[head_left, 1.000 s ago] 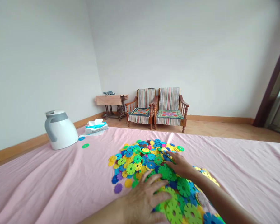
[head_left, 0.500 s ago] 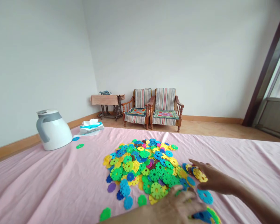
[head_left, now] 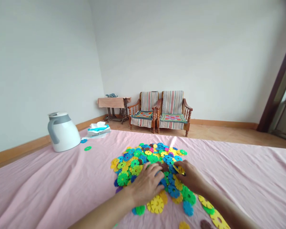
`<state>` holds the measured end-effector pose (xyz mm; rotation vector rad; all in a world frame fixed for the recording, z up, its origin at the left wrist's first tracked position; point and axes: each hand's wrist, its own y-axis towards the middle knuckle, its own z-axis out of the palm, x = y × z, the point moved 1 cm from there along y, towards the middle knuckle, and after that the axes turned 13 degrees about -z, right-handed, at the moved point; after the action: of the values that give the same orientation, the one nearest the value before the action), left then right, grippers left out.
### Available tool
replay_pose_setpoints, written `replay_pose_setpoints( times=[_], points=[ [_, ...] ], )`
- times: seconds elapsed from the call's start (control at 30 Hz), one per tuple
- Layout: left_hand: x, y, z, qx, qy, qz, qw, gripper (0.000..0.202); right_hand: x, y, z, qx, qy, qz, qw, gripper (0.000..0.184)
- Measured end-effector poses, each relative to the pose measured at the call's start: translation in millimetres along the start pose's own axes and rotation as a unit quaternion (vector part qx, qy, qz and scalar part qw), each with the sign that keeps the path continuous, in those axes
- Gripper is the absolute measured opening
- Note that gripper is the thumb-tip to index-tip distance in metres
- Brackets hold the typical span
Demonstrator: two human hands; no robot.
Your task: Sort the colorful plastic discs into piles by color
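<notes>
A heap of notched plastic snowflake discs (head_left: 152, 158) in green, yellow, blue, purple and brown lies on the pink cloth (head_left: 248, 178). On the heap's near middle rests my left hand (head_left: 149, 181), palm down, its fingers apart and bent over the discs. At the right side of the heap is my right hand (head_left: 190, 175), thumb and fingers closed around a yellow snowflake disc (head_left: 180, 169). What lies beneath both palms is hidden. Nearer to me are loose discs, among them a large yellow disc (head_left: 156, 204) and a blue disc (head_left: 188, 208).
At the left stands a white and grey jug (head_left: 66, 135), with a tissue box (head_left: 98, 128) behind it. A green disc (head_left: 87, 148) lies near the jug. Beyond the cloth are two wooden armchairs (head_left: 173, 117) and a cloth-covered sewing table (head_left: 112, 102).
My left hand has moved from the near right edge up and left onto the heap. My right hand has come left to the heap. Discs on the near right have been shifted about.
</notes>
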<state>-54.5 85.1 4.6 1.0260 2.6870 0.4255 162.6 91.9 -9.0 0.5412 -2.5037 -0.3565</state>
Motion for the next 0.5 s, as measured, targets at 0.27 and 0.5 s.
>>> replay_pose_setpoints(
  times=[0.27, 0.5],
  points=[
    [103, 4, -20.9, -0.058, -0.028, -0.249, 0.966, 0.032, 30, 22, 13, -0.044, 0.066, -0.035, 0.996, 0.043],
    [155, 10, -16.3, -0.003, -0.072, -0.372, 0.925, 0.074, 29, -22, 17, 0.043, -0.021, -0.008, 0.999, 0.087]
  ],
)
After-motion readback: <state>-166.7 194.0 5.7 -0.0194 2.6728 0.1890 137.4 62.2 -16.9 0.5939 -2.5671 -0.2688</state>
